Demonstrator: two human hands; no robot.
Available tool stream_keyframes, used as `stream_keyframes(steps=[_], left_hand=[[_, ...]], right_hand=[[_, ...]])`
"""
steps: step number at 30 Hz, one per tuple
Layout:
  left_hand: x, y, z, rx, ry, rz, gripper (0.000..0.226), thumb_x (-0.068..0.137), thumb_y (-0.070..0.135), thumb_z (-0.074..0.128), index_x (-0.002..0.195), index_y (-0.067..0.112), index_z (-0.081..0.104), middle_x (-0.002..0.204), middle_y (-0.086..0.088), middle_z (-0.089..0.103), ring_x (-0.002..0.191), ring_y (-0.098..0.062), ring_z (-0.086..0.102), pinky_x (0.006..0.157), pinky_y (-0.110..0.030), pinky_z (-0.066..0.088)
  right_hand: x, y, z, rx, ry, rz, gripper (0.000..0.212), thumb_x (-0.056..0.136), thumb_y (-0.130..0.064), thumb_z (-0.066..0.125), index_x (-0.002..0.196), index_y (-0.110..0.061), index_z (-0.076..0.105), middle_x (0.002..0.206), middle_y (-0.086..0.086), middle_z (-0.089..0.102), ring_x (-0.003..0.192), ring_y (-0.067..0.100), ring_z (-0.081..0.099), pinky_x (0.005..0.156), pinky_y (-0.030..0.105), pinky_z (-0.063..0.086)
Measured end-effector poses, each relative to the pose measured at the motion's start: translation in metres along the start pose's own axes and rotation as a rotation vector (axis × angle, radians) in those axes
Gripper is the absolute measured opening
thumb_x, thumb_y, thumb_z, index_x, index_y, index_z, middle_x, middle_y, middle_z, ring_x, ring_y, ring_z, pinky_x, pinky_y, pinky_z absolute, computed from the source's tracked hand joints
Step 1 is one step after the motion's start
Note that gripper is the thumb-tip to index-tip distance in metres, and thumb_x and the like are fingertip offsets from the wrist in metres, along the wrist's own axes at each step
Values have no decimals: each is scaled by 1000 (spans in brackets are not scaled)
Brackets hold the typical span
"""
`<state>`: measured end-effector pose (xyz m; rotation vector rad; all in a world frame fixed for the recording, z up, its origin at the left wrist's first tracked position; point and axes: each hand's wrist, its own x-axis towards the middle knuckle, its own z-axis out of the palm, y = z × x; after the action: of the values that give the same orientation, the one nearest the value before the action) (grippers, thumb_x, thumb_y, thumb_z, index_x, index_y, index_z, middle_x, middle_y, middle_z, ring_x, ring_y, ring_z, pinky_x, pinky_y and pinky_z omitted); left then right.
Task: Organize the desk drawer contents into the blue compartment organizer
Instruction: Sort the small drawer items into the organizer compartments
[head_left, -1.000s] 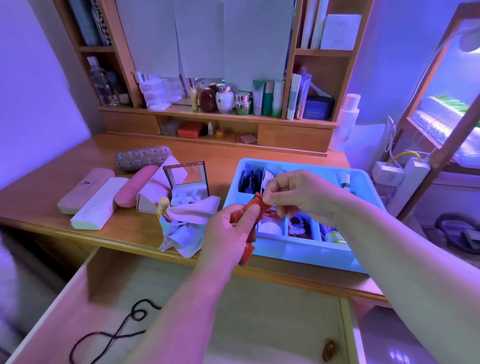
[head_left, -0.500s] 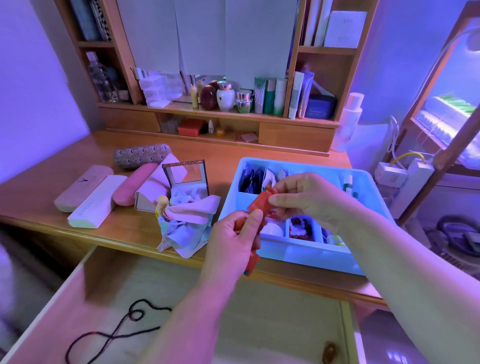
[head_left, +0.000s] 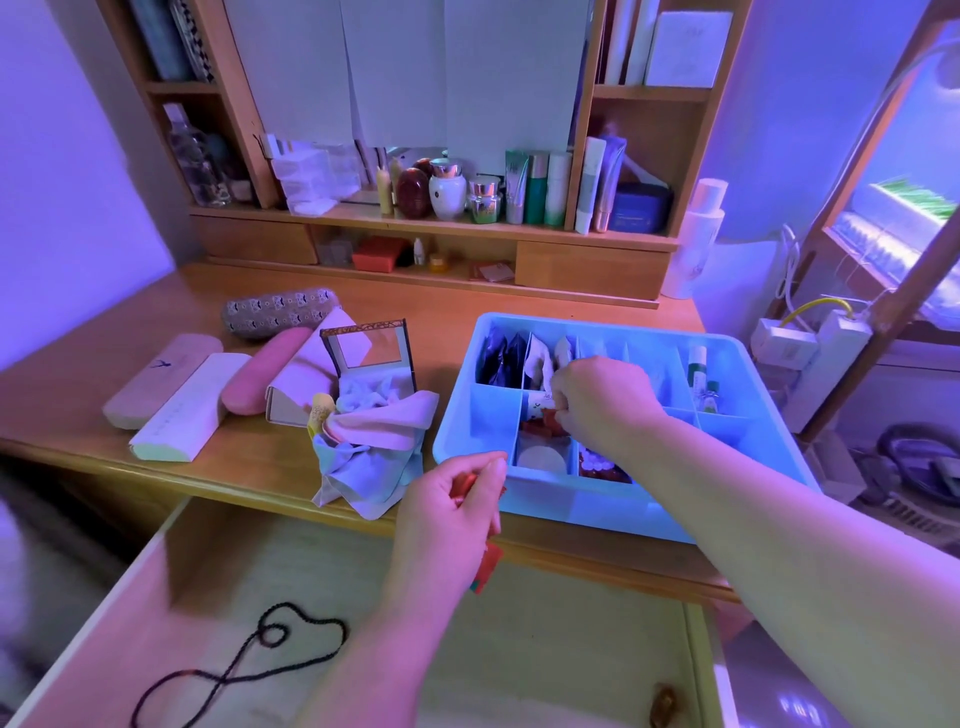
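Clearly light and flimsy, the red packets (head_left: 485, 564) suit edge pinches: left hand (head_left: 457, 512) grips some, right hand (head_left: 597, 400) pinches one inside the blue organizer (head_left: 737, 415).

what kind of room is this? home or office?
Most likely a home bedroom, at a wooden vanity desk: cosmetic jars and tubes line the hutch shelf, glasses cases and a small mirror lie on top, and a blue compartment organizer holds small personal items.
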<state>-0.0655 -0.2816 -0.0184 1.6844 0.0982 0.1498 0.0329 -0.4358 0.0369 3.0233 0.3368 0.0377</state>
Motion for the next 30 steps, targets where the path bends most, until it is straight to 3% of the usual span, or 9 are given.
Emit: stream_keyframes(steps=[3,7,9,11,15,18,22,27,30], left_hand=[[1,1,0,-147,21,-77,24,87,43,58,82,24,72,51,2,52,44,-10,41,43,-19,34],[1,4,-1,-248,92,-134,33,88,49,52,74,24,69,52,1,51,43,-10,40,43,-21,31],[2,6,-3,-273,147,-154,35,89,51,51,69,25,66,54,0,52,44,-11,41,43,-23,31],[3,9,-2,-277,206,-161,38,91,51,49,68,24,63,55,1,53,45,-12,40,44,-23,30],[2,14,10,-288,304,-140,38,95,46,44,71,23,61,51,5,53,42,-10,44,39,-20,32],[-4,16,19,-303,315,-162,34,95,47,44,70,33,62,55,9,60,58,-14,58,60,-35,50],[-9,16,23,-294,319,-160,32,95,42,46,67,33,60,56,8,59,64,-21,58,72,-47,53],[-13,14,17,-270,153,-97,34,92,38,53,61,23,54,47,3,46,39,-14,38,38,-21,30],[-17,14,15,-252,21,-86,19,89,25,61,70,22,66,46,8,40,39,-11,32,37,-17,26]], right_hand=[[2,-5,9,-140,-10,-92,30,83,-5,48,62,-18,30,73,0,37,74,26,53,47,24,25],[1,-2,4,-79,-113,-114,23,87,-10,44,69,-22,39,73,-2,40,77,27,54,50,25,30],[-8,5,-6,206,-16,-33,28,85,-9,43,61,-15,33,64,0,40,67,25,45,49,25,26],[-29,2,-14,625,127,43,31,89,-22,49,61,-10,49,57,6,45,56,20,39,46,25,27],[-85,-34,-16,1120,-81,-21,40,70,-57,64,71,-18,64,62,0,69,50,9,54,51,23,43],[-100,-47,-6,1190,-127,-24,20,75,-36,74,73,-18,67,66,1,71,52,7,58,57,27,50],[-103,-45,-3,1236,-101,12,10,84,-14,66,75,-16,70,66,-2,72,50,3,56,57,21,49],[-99,-33,-6,1121,189,133,15,86,-19,61,73,-23,62,56,-8,65,45,1,54,47,11,41],[-96,-27,-7,1342,144,184,10,88,-14,62,79,-18,64,60,-5,68,50,5,63,50,13,48]])
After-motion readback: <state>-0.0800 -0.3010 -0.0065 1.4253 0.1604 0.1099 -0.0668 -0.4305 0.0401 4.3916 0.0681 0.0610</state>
